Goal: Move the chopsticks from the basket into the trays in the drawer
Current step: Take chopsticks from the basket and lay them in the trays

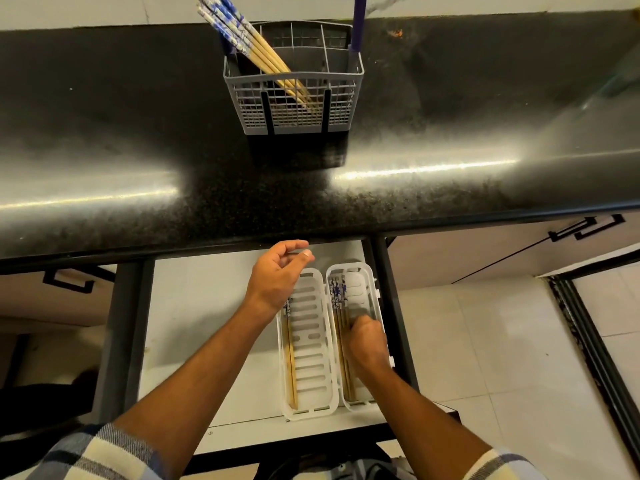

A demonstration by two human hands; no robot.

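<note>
Basket: the grey plastic mesh cutlery basket (294, 88) sits on the black speckled stone counter (138, 150), well back from its edge, so you must reach up for every load.
Remaining load: a bundle of wooden chopsticks with blue-and-white patterned tops (258, 51) leans out of the basket's left compartment, tops fanned past the rim.
Drawer: the white open drawer (194, 323) holds two slotted white plastic trays side by side, lengthwise.
Left tray (311, 344): a chopstick pair (291, 358) lies along its left wall, patterned ends away from you.
Right tray (360, 285): several chopsticks (337, 299) lie along its left side, same orientation.
Your left hand (277, 275): hovers over the left tray's far end, fingers loosely curled and apart, holding nothing, likely free to reach for the basket.
Your right hand (369, 341): knuckles up, pressed down onto the right tray's chopsticks, probably settling them flat; whether the fingers clamp any stick I cannot tell.
Progress: partway, judging by the bundle left.
</note>
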